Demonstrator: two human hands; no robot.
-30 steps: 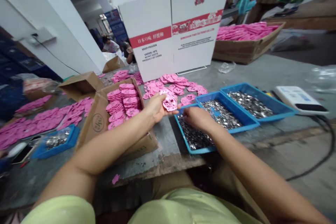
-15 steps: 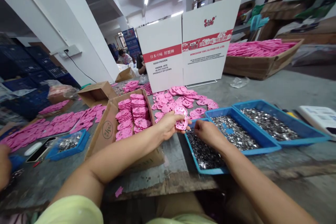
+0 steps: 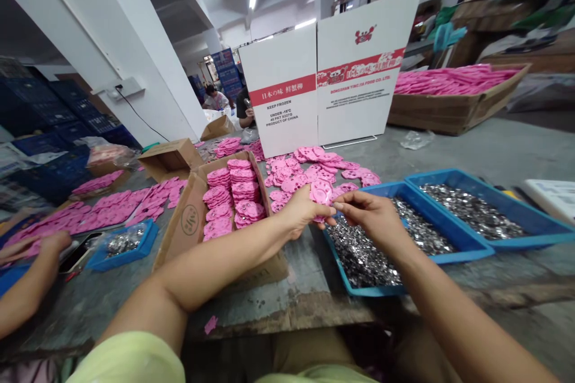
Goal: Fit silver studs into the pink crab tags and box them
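My left hand (image 3: pixel 302 214) grips a pink plastic piece (image 3: pixel 321 191) above the near corner of a blue tray (image 3: pixel 345 280) full of small metal parts. My right hand (image 3: pixel 374 215) meets it from the right, fingertips pinched against the pink piece; whether a metal part sits between them is hidden. Loose pink pieces (image 3: pixel 314 167) lie on the table just behind my hands. To the left stands an open cardboard box (image 3: pixel 188 221) with stacked pink pieces (image 3: pixel 233 194).
Two more blue trays (image 3: pixel 449 239) (image 3: pixel 530 215) of metal parts sit to the right. A white folded carton (image 3: pixel 323 84) stands behind. Another person's arm (image 3: pixel 27 287) reaches in at far left beside a small blue tray (image 3: pixel 121 245). A box of pink pieces (image 3: pixel 453 102) is far right.
My right hand has lifted out of the tray of metal parts and come up to the pink piece in my left hand. Another person's arm has come in at the left.
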